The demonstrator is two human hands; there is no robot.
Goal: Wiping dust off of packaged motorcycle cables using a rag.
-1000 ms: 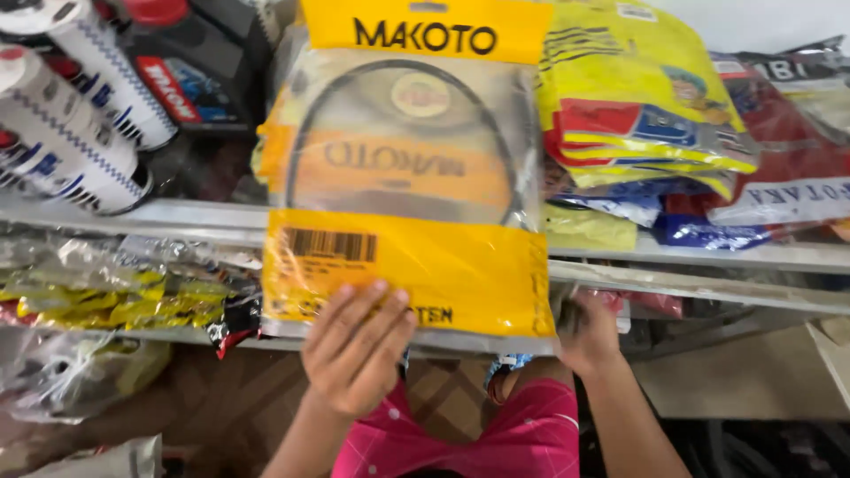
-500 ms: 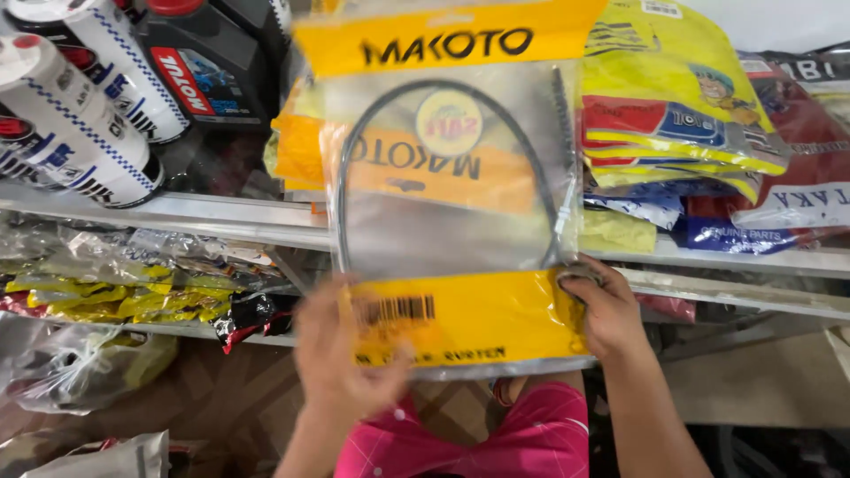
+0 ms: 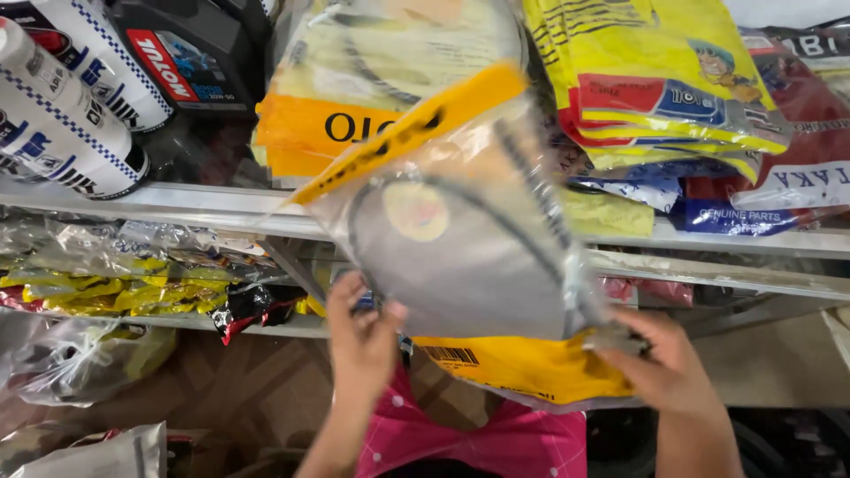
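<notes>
Holding a clear plastic packet (image 3: 469, 257) up in front of the shelves, you have it tilted, its orange-yellow header strip slanting up to the right and a yellow card at its lower end. A dark belt loop (image 3: 531, 190) shows through the plastic, blurred.

Your left hand (image 3: 363, 341) grips the packet's lower left edge, fingers curled over the front and closed on the plastic. Your right hand (image 3: 668, 367) pinches the lower right corner, thumb on top and fingers under the yellow card.

Behind the packet, more packets of the same kind (image 3: 354, 106) stand on the upper metal shelf (image 3: 177, 205), leaning against one another. To their left on that shelf lie white bottles with blue checked bands (image 3: 66, 115) beside a black oil jug (image 3: 190, 53). To the right, yellow plastic bags (image 3: 655, 80) are piled up, with red and blue packets (image 3: 788, 168) beyond them.

On the lower shelf (image 3: 292, 327), at left, you can see a row of small yellow and clear bags (image 3: 106, 274). A crumpled clear bag (image 3: 71, 354) hangs below them. Pink cloth (image 3: 496, 443) shows between your arms.
</notes>
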